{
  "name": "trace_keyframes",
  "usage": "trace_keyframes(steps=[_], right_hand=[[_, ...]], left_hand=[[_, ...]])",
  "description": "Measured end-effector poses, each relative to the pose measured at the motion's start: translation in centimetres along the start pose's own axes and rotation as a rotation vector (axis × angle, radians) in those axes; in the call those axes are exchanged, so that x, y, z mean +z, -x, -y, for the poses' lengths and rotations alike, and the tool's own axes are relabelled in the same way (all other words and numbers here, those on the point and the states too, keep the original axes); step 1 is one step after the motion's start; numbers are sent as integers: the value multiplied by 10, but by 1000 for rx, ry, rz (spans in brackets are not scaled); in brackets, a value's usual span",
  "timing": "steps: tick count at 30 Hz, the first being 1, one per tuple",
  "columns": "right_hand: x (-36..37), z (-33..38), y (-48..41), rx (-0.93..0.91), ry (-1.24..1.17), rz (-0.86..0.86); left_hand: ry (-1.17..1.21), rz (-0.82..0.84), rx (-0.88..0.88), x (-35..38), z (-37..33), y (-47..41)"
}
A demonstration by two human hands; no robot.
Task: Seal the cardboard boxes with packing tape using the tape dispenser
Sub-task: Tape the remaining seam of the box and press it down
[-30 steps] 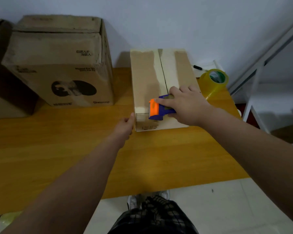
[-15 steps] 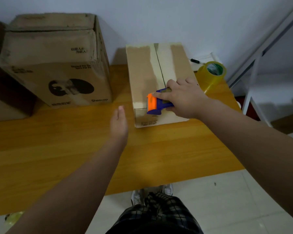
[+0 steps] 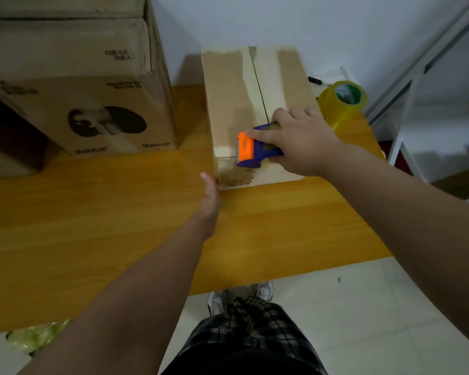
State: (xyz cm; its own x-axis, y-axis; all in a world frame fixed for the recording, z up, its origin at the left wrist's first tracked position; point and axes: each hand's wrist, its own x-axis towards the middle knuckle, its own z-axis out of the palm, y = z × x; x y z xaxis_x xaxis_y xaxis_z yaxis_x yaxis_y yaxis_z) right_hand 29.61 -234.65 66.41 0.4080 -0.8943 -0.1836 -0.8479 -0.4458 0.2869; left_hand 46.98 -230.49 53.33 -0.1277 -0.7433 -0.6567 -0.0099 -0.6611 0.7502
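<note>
Right hand [image 3: 301,142] grips the tape dispenser [image 3: 255,150], fingers curled round it, on the cardboard box [image 3: 228,85] at frame centre. Left hand [image 3: 211,196], fingers straight and together, touches the box's lower-left corner.

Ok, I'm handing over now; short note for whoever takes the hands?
The right hand grips the tape dispenser on top of the small box, at its near edge. The left hand is open, fingers straight, at that box's near left corner. The large box stands left, the spare tape roll right.
Done: unclear; fresh tape along the seam can't be made out.
Left, probably: finish this seam, then the large box.
</note>
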Motion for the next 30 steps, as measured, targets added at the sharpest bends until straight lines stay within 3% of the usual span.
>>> trace_keyframes(steps=[2, 4, 7, 10, 13, 19, 24, 30], right_hand=[[-1, -1, 0, -6, 3, 4], [-2, -2, -1, -12, 1, 11], [-4, -4, -3, -23, -11, 19], [-4, -5, -4, -23, -17, 22], [-4, -4, -3, -20, -13, 15], [-3, -5, -6, -17, -16, 10], [-3, -6, -8, -16, -32, 16], [-2, -5, -8, 0, -66, 10]], left_hand=[[-98, -27, 58, -11, -1, -3], [-230, -152, 267, -22, -11, 0], [-691, -165, 659, -37, -35, 6], [-1217, -105, 825, -49, -54, -8], [-1518, -89, 916, -48, -71, -23], [-1660, -97, 984, -52, -79, -39], [-1574, 0, 999, -53, -75, -34], [-1472, -129, 1290, -50, -67, -34]])
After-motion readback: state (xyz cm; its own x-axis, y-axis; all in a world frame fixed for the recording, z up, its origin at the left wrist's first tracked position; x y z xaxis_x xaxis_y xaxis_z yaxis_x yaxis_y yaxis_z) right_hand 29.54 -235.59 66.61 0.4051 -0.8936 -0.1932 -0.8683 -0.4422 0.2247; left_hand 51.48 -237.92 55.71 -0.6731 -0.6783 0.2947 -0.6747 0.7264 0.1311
